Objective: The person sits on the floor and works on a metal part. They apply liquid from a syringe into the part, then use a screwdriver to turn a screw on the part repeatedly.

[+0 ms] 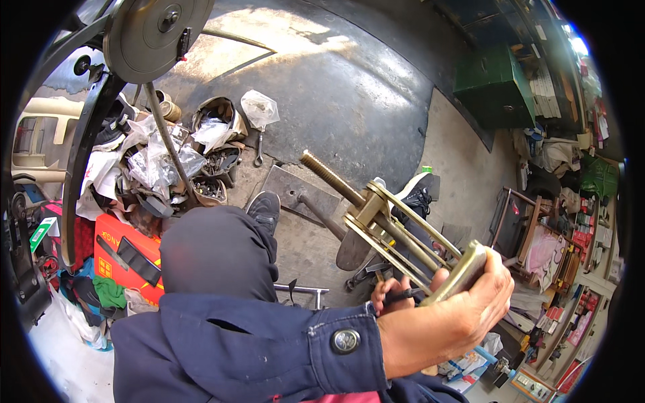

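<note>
left hand (457, 322) wrapped round near end plate of brass-toned screw frame (371, 207), frame held up off floor, threaded rod pointing far left. right hand (390, 294) mostly hidden from me behind left forearm; i make out fingers curled on slim black piece (404, 296). beyond frame, dark shoes (265, 209) either side of floor plate (299, 191). left: red-orange box (109, 250), then heap of plastic bags (161, 161). far right: green cabinet (494, 91); near right, i see cluttered shelves (571, 295).
</note>
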Demonstrator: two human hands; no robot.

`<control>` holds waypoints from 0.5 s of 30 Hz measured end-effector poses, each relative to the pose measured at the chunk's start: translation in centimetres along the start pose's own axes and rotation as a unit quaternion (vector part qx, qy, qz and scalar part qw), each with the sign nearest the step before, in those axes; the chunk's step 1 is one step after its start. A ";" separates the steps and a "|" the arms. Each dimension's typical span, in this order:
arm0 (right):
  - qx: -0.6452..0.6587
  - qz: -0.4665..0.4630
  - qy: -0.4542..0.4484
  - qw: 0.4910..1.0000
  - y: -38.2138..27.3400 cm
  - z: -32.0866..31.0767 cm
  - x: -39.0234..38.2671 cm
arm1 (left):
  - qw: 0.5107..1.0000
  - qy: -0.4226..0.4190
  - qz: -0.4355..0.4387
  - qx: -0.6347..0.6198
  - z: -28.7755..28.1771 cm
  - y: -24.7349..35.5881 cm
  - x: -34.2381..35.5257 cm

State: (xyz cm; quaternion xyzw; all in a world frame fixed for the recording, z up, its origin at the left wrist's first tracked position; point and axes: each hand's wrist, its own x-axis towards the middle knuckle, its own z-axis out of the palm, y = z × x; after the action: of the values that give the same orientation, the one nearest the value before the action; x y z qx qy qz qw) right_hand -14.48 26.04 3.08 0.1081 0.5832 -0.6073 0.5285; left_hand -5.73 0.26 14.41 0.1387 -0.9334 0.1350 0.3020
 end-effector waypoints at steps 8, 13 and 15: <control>-0.183 -0.340 -0.003 0.922 -5.1 1.3 -4.0 | 0.991 -0.016 -0.037 -0.128 0.7 0.5 0.5; -0.411 -0.595 0.065 0.688 -11.2 -0.3 -2.1 | 0.994 0.021 -0.046 -0.100 1.5 0.9 1.0; -0.427 -0.615 0.153 0.645 -14.2 0.5 -0.2 | 0.995 -0.004 -0.036 -0.093 1.5 0.8 1.4</control>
State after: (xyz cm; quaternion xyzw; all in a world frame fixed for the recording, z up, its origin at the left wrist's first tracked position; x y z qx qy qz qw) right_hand -25.06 22.34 11.87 -0.4219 0.7829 -0.4510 -0.0758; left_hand -7.89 0.24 13.94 0.1443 -0.9376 0.0365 0.3142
